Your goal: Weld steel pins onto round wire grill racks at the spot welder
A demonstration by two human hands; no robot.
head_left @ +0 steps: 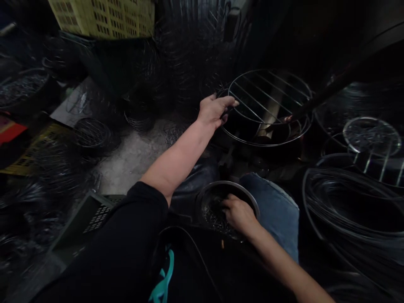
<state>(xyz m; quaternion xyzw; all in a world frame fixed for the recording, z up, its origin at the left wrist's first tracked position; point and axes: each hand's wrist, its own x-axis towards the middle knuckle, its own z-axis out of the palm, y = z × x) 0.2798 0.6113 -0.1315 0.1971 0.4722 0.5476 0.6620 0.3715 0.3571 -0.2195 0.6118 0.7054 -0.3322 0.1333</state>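
A shiny metal wire rack (pixel 268 105), centre right; glossy steel bowl (pixel 249 195) below; yellow plastic crate (pixel 104 17), upper left.

Right fingertips (pixel 227 205) — hidden in bowl (pixel 249 198)

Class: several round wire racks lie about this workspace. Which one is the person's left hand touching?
The large rack with parallel bars, upper centre: the left hand rests on its near-left rim. The smaller rack at right and the basket at left lie untouched.

Dim workshop, grey concrete floor (pixel 132 158), yellow plastic crate (pixel 104 17), stacked wire coils (pixel 353 210)
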